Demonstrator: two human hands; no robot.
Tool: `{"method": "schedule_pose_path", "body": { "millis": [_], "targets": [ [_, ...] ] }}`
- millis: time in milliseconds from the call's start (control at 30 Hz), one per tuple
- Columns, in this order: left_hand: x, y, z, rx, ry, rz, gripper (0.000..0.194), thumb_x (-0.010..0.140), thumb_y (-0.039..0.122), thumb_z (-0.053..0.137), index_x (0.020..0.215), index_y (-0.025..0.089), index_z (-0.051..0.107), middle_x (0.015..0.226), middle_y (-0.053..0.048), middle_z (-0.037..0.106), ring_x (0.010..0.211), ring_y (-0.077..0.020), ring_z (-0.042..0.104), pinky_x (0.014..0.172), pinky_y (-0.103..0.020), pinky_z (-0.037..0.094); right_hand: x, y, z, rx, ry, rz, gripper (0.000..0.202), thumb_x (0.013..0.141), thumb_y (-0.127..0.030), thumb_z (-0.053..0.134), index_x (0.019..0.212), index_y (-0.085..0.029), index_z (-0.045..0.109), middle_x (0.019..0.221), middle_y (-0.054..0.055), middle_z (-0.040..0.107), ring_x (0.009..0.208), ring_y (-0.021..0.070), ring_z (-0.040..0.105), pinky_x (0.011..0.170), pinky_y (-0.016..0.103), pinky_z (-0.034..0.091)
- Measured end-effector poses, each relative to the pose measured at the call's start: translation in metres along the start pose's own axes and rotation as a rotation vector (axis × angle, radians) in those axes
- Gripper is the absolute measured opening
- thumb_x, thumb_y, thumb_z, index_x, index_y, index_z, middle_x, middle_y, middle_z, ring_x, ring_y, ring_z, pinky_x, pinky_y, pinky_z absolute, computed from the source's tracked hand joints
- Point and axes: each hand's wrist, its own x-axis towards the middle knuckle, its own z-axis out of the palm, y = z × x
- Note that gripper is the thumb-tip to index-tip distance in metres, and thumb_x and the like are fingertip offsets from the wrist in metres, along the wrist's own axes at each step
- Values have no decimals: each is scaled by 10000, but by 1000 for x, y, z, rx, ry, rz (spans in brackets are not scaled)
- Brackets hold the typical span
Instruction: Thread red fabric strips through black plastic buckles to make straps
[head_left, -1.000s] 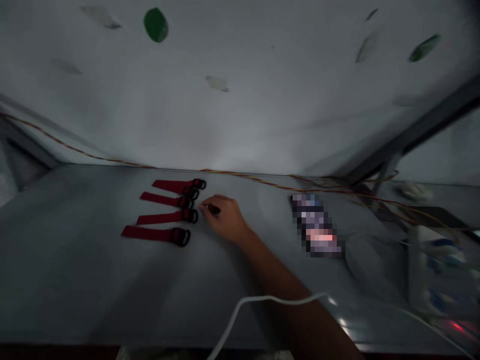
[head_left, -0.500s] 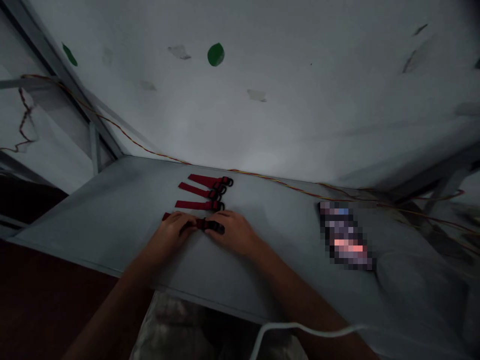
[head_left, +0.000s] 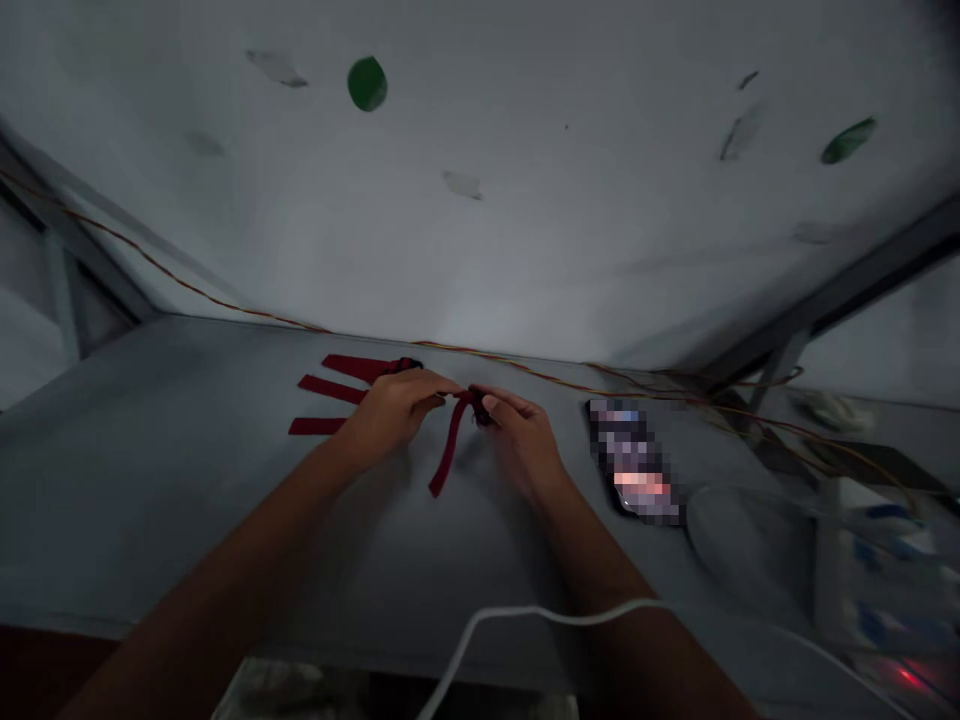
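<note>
Just above the table, a red strap [head_left: 448,455] with a black buckle [head_left: 480,405] is held between my hands, its free end hanging toward me. My right hand [head_left: 523,430] is closed around the buckle, thumb on top. With fingertips together, my left hand [head_left: 396,408] pinches the strap close to the buckle. Left of that hand lie more red straps: an upper strap [head_left: 352,367], a middle strap [head_left: 330,389] and a lower strap [head_left: 315,426]. My left hand covers most of their buckled ends.
A phone [head_left: 634,465] with a blurred screen lies right of my hands. Twisted red-yellow wires [head_left: 487,352] run along the table's back edge by the white wall [head_left: 510,260]. A white cable [head_left: 555,615] crosses in front. A clear round object [head_left: 750,540] stands at the right.
My hands have lifted the red strap from the table and moved right of the other straps. Its free end now hangs down. The view has swung to the right.
</note>
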Motion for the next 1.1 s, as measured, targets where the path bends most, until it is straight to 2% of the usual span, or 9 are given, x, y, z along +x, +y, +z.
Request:
{"method": "schedule_pose_path", "body": {
  "millis": [67,133,267,333,467,600,700,867,1100],
  "targets": [
    [5,1,10,94,126,142,197,901,106,636,1044,202,731,989,-28,776,919,-139,731,864,-255,588,1,-4,1,110,7,47,300,671,-375,833,925,-221,799,880,35,733,782,139,603,738,266,475],
    [3,1,19,121,223,196,180,898,130,659,1044,202,735,981,-27,782,903,-137,739,844,-244,598,1,-6,2,151,-13,100,309,654,-363,846,922,-218,798,924,43,736,826,145,616,771,272,488],
    [-6,-1,28,78,309,150,153,910,149,651,996,222,754,960,-22,785,866,-140,744,797,-270,615,1,-8,-1,124,-69,183,315,642,-352,858,909,-196,794,924,51,735,806,138,623,750,274,486],
    [-9,-1,28,31,330,137,110,892,165,678,916,227,765,953,-20,785,891,-155,739,835,-310,612,1,-9,-4,101,-119,233,313,639,-319,867,913,-187,792,929,58,739,804,137,632,762,280,483],
    [-11,5,25,-118,268,48,109,883,192,692,795,213,753,959,-17,786,967,-179,735,907,-340,595,0,-13,-9,81,-229,281,313,630,-277,881,918,-193,792,936,59,752,857,155,665,835,301,487],
    [-13,9,24,-223,186,-96,94,867,230,716,781,194,730,886,-14,780,815,-149,740,788,-266,594,-1,-16,-12,34,-321,304,297,664,-286,865,937,-194,793,906,49,752,800,133,651,755,265,482],
    [-12,7,24,-187,195,-56,86,828,255,761,796,190,714,782,-2,742,723,-126,697,701,-233,558,-2,-16,-14,-3,-324,324,285,658,-287,868,911,-179,791,874,44,747,763,124,638,740,260,480],
    [-13,2,27,-165,87,62,94,898,228,673,814,190,690,791,-15,681,732,-123,642,693,-246,522,-1,-13,-14,-25,-306,391,333,620,-305,893,904,-171,783,876,50,742,782,137,659,767,279,493],
    [-15,-2,29,-33,145,93,88,930,182,607,861,192,661,855,-37,660,797,-143,635,754,-273,521,-4,-11,0,101,-212,332,358,640,-356,886,911,-164,754,886,47,701,791,141,620,714,255,503]
  ]
}}
